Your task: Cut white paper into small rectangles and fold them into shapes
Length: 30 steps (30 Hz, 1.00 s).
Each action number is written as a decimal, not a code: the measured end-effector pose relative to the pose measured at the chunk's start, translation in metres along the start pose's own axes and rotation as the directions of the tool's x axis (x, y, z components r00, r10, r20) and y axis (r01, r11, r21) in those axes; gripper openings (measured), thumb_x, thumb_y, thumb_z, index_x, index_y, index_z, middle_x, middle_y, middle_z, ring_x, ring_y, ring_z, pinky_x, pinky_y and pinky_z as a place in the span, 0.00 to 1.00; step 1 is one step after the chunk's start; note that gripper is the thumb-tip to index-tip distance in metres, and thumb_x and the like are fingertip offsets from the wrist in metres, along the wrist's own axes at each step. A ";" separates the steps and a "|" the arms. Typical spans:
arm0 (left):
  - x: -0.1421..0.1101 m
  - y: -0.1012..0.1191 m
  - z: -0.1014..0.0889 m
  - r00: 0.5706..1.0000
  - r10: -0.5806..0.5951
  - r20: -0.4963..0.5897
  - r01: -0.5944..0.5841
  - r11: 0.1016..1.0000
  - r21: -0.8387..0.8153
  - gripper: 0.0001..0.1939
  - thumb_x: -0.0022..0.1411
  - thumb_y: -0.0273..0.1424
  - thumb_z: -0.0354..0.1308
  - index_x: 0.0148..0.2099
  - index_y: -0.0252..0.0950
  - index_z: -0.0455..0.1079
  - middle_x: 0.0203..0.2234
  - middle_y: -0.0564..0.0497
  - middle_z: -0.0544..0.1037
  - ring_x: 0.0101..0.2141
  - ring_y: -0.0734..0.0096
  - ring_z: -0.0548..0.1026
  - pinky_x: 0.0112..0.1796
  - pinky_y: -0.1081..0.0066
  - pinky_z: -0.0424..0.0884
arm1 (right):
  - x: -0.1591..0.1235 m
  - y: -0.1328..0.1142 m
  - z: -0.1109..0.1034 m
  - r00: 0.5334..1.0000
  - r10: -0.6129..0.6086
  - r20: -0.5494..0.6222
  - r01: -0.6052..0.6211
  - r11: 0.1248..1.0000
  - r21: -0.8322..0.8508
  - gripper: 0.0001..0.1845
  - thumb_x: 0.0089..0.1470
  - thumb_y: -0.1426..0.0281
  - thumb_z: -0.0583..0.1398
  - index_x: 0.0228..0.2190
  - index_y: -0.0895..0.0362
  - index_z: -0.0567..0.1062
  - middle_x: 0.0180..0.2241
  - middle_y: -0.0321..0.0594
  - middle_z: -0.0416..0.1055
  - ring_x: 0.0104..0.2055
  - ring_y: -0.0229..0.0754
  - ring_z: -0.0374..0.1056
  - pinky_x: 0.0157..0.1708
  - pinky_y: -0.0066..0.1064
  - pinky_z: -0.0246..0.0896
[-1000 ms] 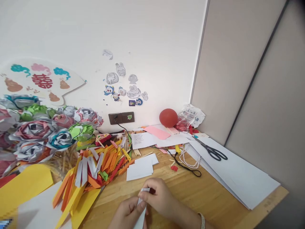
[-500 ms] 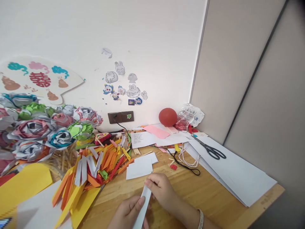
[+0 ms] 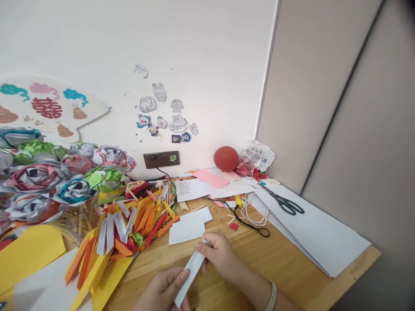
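A narrow strip of folded white paper [image 3: 192,273] slants between my two hands above the wooden table [image 3: 259,263]. My left hand [image 3: 165,287] grips its lower part, thumb lying on top. At the upper end, my right hand [image 3: 215,252] pinches the strip between thumb and fingers; a beaded bracelet [image 3: 271,296] circles that wrist. Just beyond my hands lie small white paper sheets [image 3: 186,229]. To the left is a heap of folded orange, yellow, white and red paper strips [image 3: 129,229].
Paper flowers [image 3: 39,181] crowd the left side. Black-handled scissors [image 3: 287,203] rest on large white sheets [image 3: 324,233] at right. A red balloon [image 3: 226,158], a pink paper [image 3: 210,178], a string of beads [image 3: 254,218] and a black cord [image 3: 256,230] lie toward the wall.
My left hand has slid slightly lower and to the left with the strip, whose lower end now shows. My right hand keeps its pinch at the top. The view has shifted slightly right.
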<state>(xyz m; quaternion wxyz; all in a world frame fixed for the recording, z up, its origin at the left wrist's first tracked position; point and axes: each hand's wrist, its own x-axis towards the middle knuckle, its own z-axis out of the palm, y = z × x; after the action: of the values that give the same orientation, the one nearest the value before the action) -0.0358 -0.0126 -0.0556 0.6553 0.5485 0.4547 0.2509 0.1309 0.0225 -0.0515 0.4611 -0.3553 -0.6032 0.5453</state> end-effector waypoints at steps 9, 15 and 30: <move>-0.003 0.003 -0.009 0.999 0.044 -0.025 -0.044 0.999 0.016 0.29 0.46 0.60 0.55 0.31 0.36 0.67 0.21 0.51 0.80 0.19 0.70 0.75 0.23 0.73 0.68 | 0.007 0.008 -0.007 0.998 -0.007 -0.058 0.009 0.999 0.033 0.27 0.49 0.47 0.55 0.19 0.58 0.64 0.15 0.31 0.62 0.14 0.33 0.60 0.15 0.22 0.53; -0.006 0.011 -0.011 0.989 0.132 -0.071 -0.106 0.949 0.298 0.27 0.54 0.57 0.48 0.28 0.36 0.67 0.19 0.53 0.75 0.21 0.71 0.71 0.26 0.74 0.65 | 0.002 0.008 -0.001 1.000 0.014 -0.017 -0.015 0.999 -0.038 0.26 0.49 0.48 0.56 0.20 0.58 0.65 0.15 0.30 0.60 0.15 0.32 0.60 0.15 0.22 0.51; -0.002 0.007 -0.010 0.964 0.163 -0.211 -0.043 0.875 0.482 0.21 0.56 0.52 0.47 0.24 0.40 0.58 0.14 0.59 0.64 0.15 0.73 0.64 0.21 0.75 0.60 | 0.000 0.000 0.001 0.992 -0.086 -0.088 0.059 0.960 -0.275 0.27 0.54 0.52 0.54 0.13 0.55 0.55 0.12 0.28 0.52 0.17 0.31 0.49 0.18 0.25 0.43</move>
<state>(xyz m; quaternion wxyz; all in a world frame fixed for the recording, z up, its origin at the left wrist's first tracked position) -0.0443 -0.0077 -0.0479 0.4261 0.6800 0.5493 0.2330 0.1301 0.0224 -0.0517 0.4567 -0.4195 -0.6615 0.4218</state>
